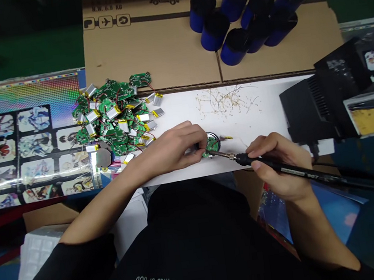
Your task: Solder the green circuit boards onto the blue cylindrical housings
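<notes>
My right hand [281, 162] grips a black soldering iron [290, 170], its metal tip reaching left onto a small green circuit board [213, 144]. That board lies over a round, dark-rimmed part [217, 137] on the white work surface. From the left, my left hand [187, 145] comes in with fingers pinched at the board's edge; whatever sits between the fingertips is hidden. A small yellow-ended piece [226, 137] lies just right of the board. Beyond my left hand is a heap of green circuit boards [115, 117] with silver battery cells wired to them.
Several dark blue cylinders [214, 31] stand on the cardboard [151, 53] at the back. Wire bits [226, 101] litter the white surface [260, 121]. On the right are a black box-shaped device [309, 105] and a yellow sponge tray [371, 115]. Shiny printed sheets [36, 146] cover the left.
</notes>
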`<state>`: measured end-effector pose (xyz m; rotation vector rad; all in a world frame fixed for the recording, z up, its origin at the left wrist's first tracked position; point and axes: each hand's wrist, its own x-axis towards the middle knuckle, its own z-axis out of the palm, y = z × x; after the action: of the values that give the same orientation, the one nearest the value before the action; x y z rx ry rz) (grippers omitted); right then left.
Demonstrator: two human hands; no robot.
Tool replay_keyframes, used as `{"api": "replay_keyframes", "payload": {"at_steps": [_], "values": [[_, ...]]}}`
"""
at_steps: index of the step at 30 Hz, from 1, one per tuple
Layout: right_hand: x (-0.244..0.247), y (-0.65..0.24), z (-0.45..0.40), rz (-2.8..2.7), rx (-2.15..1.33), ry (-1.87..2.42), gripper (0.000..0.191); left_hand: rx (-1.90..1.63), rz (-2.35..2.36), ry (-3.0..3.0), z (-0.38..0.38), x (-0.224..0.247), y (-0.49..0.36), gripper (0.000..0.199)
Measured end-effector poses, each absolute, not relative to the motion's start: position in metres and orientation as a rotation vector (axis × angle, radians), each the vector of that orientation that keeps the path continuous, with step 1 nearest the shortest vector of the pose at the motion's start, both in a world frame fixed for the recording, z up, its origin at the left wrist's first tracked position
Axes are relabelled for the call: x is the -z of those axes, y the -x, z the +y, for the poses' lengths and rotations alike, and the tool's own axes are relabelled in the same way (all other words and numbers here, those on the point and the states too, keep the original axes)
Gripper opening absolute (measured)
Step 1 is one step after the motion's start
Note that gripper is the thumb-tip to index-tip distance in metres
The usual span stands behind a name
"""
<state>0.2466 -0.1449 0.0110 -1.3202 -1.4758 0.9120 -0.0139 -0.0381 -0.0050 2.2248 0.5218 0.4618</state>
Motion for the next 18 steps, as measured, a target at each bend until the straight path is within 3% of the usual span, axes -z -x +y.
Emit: {"api": "replay_keyframes", "payload": {"at_steps": [18], "values": [[-0.0105,-0.2455,-0.1489,-1.438,-0.826,1.285,0.009,-0.488,0.533,-2.215,-0.0391,0.0055,0.0140,0.009]]}}
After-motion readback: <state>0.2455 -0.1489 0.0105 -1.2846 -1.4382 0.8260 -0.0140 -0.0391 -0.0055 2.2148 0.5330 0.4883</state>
